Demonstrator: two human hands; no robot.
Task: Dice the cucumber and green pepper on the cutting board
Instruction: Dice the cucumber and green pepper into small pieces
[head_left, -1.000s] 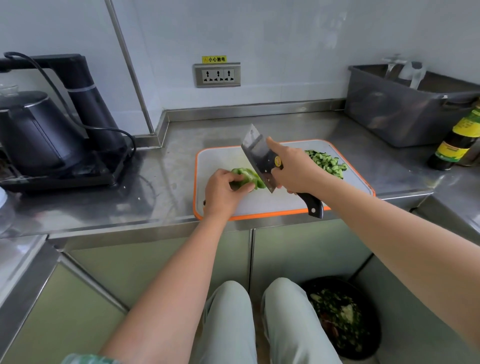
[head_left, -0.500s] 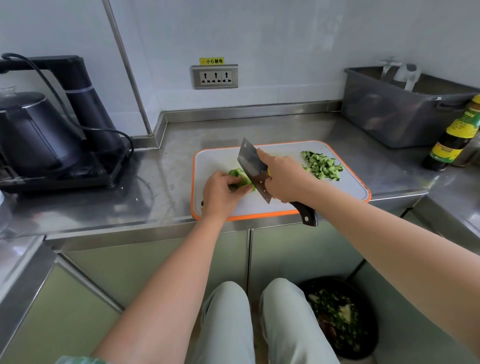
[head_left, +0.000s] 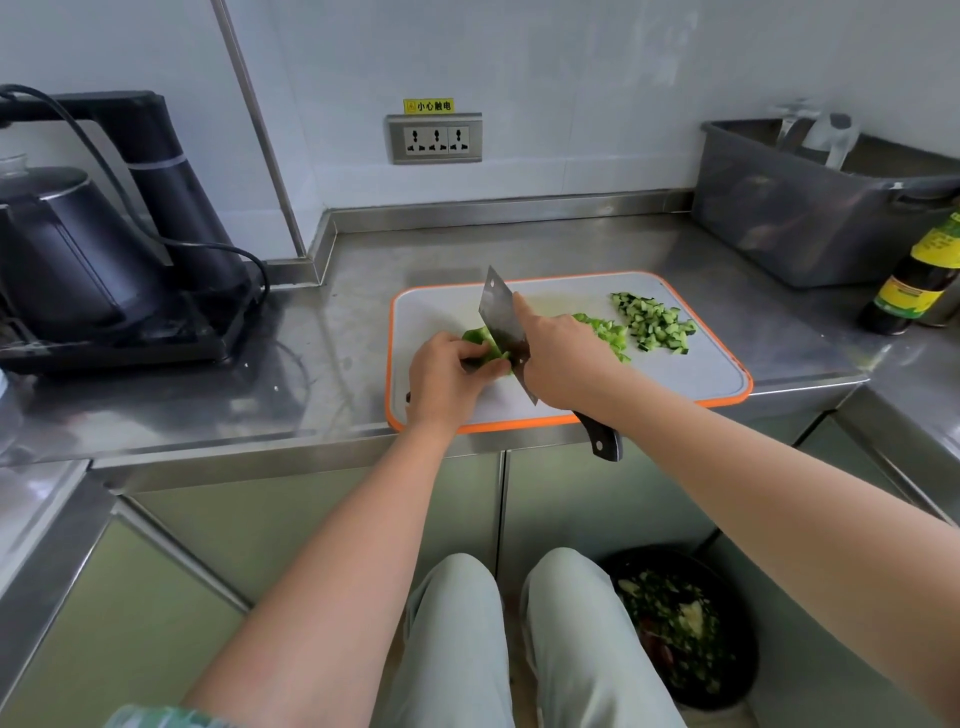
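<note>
A white cutting board (head_left: 691, 379) with an orange rim lies on the steel counter. My left hand (head_left: 447, 376) holds down a piece of green pepper (head_left: 480, 340) with curled fingers. My right hand (head_left: 563, 358) grips a cleaver (head_left: 501, 312), index finger stretched along the blade's spine, the edge down on the pepper right beside my left fingers. The dark handle end sticks out past the board's front edge. Diced pepper (head_left: 605, 332) lies just right of my right hand, and a pile of diced cucumber (head_left: 654, 322) sits further right on the board.
A black kettle on its base (head_left: 78, 260) stands at the left with a cord. A grey tub (head_left: 821, 208) and a dark bottle (head_left: 914, 280) stand at the right. A wall socket (head_left: 435, 139) is behind. A black bin of scraps (head_left: 680, 623) sits on the floor by my knees.
The cleaver has come down from a raised position onto the pepper. Diced pepper now shows to the right of my right hand. My left hand has stayed on the pepper.
</note>
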